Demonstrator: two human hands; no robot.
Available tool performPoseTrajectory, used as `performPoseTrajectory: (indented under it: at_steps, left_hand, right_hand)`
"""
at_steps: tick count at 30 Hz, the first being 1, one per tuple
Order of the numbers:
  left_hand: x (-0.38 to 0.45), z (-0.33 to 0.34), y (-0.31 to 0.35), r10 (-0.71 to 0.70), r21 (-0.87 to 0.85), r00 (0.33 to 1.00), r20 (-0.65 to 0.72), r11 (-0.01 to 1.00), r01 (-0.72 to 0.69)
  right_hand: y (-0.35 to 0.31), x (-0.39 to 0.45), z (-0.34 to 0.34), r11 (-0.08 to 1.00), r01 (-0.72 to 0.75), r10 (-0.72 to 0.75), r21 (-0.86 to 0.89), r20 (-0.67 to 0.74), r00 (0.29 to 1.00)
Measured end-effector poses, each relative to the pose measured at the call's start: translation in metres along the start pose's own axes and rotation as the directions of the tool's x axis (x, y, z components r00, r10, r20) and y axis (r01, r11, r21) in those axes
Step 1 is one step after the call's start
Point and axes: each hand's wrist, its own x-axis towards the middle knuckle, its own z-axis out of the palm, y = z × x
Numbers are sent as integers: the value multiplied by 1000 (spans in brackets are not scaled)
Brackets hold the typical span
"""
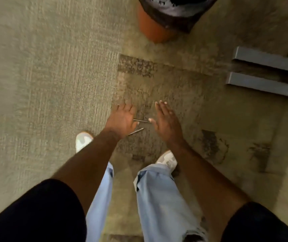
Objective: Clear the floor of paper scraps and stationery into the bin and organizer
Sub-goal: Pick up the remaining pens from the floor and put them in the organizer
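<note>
Two thin pencils show between my hands, one (141,121) lying level and one (136,131) slanted below it. Both run out from under my left hand (122,119), which is palm down with fingers stretched forward. Blur hides whether the pencils lie on the carpet or sit in that hand. My right hand (165,123) is flat and open, and its thumb tip meets the end of the upper pencil. The orange bin (152,27) with a black liner stands ahead at the top of the view, with white scraps visible inside.
Patterned beige carpet (52,67) covers the floor. Two grey metal furniture feet (261,60) (256,82) lie at the right. My white shoes (82,140) (167,159) and light blue jeans are below the hands.
</note>
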Motion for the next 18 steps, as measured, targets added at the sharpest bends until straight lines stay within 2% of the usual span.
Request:
performPoseTrajectory:
  at_steps: [4, 8, 14, 18]
  left_hand:
    - [19, 84, 5, -67, 11, 992, 106, 998, 66]
    - [34, 147, 8, -124, -14, 976, 180, 992, 128]
    - [40, 193, 4, -79, 30, 994, 70, 997, 77]
    - [41, 190, -4, -42, 37, 996, 79, 999, 39]
  right_hand:
    - [3, 24, 79, 989, 133, -122, -60, 159, 980]
    - [0, 47, 133, 988, 129, -104, -85, 253, 962]
    - [0, 61, 169, 989, 74, -53, -126, 167, 985]
    - [0, 69, 172, 982, 103, -79, -157, 155, 985]
